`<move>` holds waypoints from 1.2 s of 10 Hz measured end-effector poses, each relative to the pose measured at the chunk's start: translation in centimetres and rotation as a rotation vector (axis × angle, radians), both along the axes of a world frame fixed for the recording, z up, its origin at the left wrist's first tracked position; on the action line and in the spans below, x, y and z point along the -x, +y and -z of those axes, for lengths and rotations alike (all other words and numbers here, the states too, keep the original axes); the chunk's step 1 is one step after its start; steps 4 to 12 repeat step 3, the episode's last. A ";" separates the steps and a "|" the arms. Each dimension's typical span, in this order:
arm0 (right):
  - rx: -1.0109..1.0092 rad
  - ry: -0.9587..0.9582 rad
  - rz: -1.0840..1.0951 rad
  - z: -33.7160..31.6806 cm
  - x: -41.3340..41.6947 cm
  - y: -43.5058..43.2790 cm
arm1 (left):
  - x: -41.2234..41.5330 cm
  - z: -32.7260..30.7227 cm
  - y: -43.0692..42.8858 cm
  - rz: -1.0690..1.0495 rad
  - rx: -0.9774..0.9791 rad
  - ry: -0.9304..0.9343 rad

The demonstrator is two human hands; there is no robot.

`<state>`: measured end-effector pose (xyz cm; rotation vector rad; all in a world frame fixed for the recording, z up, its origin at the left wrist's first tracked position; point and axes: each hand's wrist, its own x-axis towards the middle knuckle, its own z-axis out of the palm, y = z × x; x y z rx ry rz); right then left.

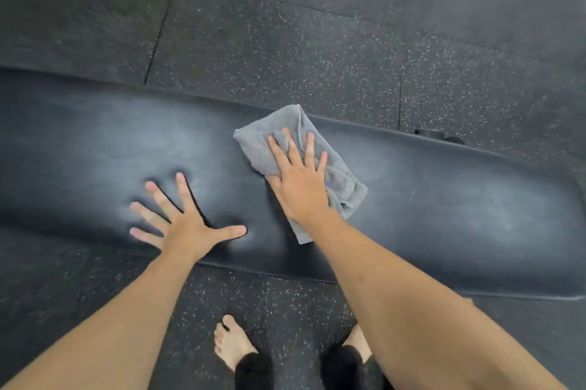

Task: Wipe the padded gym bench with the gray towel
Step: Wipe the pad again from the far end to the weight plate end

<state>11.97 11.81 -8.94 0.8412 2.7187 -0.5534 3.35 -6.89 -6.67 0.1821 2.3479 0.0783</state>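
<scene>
The black padded gym bench (444, 215) runs across the view from left to right. A folded gray towel (253, 142) lies on its middle, reaching from the far edge toward the near edge. My right hand (301, 180) presses flat on the towel, fingers spread and pointing away from me. My left hand (184, 218) rests flat on the bare padding to the left of the towel, fingers wide apart, holding nothing.
Dark speckled rubber floor tiles (301, 50) surround the bench. My bare feet (233, 345) stand on the floor at the near side. A small black part (434, 134) shows just beyond the bench's far edge at the right.
</scene>
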 end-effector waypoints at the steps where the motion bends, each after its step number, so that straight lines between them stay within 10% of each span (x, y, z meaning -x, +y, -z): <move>1: 0.009 0.024 0.007 -0.3 0.0 2.3 | 0.1 0.1 0.1 0.012 -0.028 -0.041; 12: 0.025 -0.164 0.001 -7.1 1.2 2.6 | 3.8 -4.2 -1.1 -0.002 -0.104 -0.256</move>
